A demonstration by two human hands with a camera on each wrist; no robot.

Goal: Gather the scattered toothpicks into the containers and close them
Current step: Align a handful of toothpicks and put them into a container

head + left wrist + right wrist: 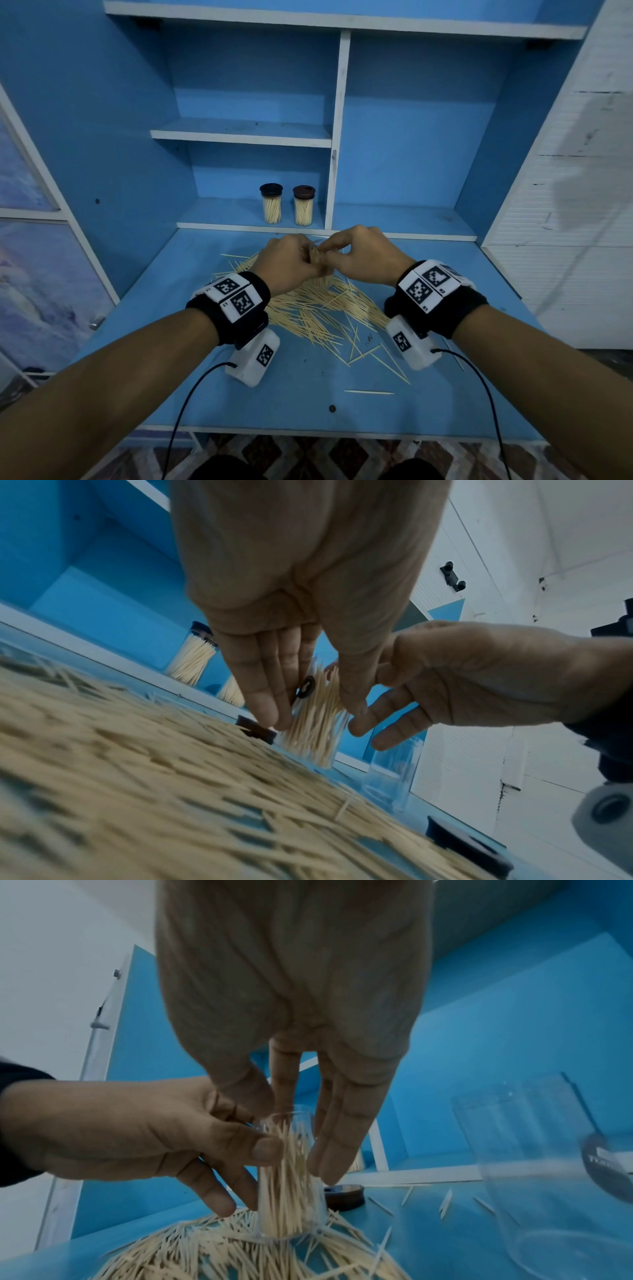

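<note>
The open jar (287, 1185) stands upright in the middle of the desk (308, 394), on the far edge of the loose toothpick pile (318, 315), and is already packed with toothpicks that splay out above its rim. The left hand (286, 265) holds it from the left, thumb and curled fingers against its wall; the right hand (364, 260) has its thumb and fingertips drawn together over the mouth, though whether they pinch any sticks I cannot tell. The jar is light and sits on loose sticks, so a push from above could tip it and spill the load, and the fanned tips could catch on the rim or block a lid. A dark lid (344, 1196) lies just behind the jar; an empty clear jar (548, 1177) stands near on the right, with another dark lid (469, 844) near it. Two filled, capped jars (287, 205) stand side by side on a low shelf at the far end. The desk is blue, set in a blue shelf unit with white edges; a white wall is to the right and a patterned floor shows at the near edge.
</note>
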